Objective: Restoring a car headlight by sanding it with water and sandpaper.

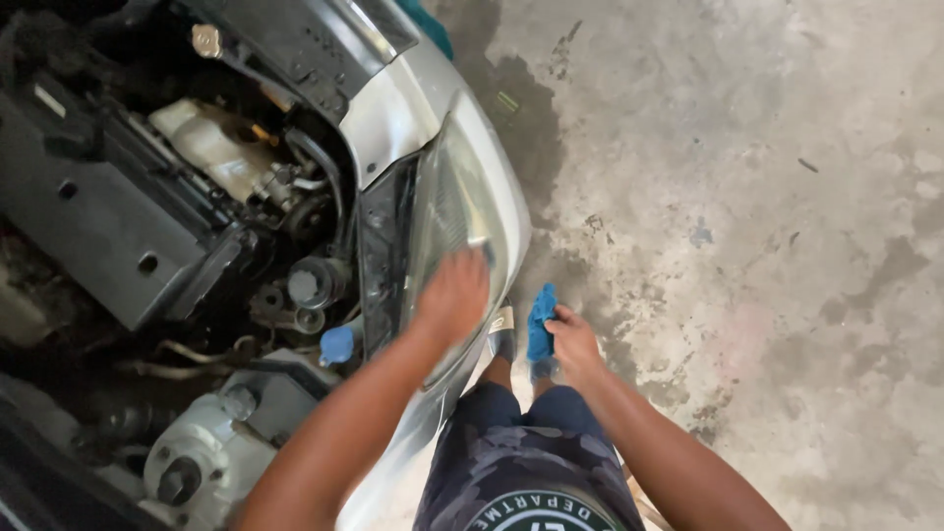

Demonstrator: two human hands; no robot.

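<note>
Stained concrete floor [747, 197] spreads out to your right, mottled grey with darker damp patches close to the car's silver bumper [511, 211]. To your left the open engine bay shows a black plastic cover [98, 206], a cloudy white reservoir [211, 147], a blue cap [336, 345] and dull cast-metal parts low down.

Your left hand [454, 293] lies palm-down on the headlight [447, 211]; it is blurred, and you cannot tell from this view whether the fingers are flat or curled round something small. The lens is a long, curved, clear plastic shell, hazy and slightly yellowed, set between the black edge of the bay and the bumper skin. Your right hand [573, 339] is closed round a blue cloth [541, 320], which hangs crumpled and soft just off the bumper, above your shoes, not touching the car.

Watch these risks:
- The lens is smooth and rounded. If you lean your weight through the left hand, it could slide off toward the bay's hard edges and hoses.
- Grit caught under your palm would likely scratch the plastic, which marks easily.
- Wet patches by your feet look slick, so a shifted stance could cost you your footing against the bumper.
- The cloth dangles loosely; if it brushes the dirty floor it would carry grit back to the lens.
- Your shorts [521, 462] press close to the bumper, so a buckle or pocket item could scuff the paint.
</note>
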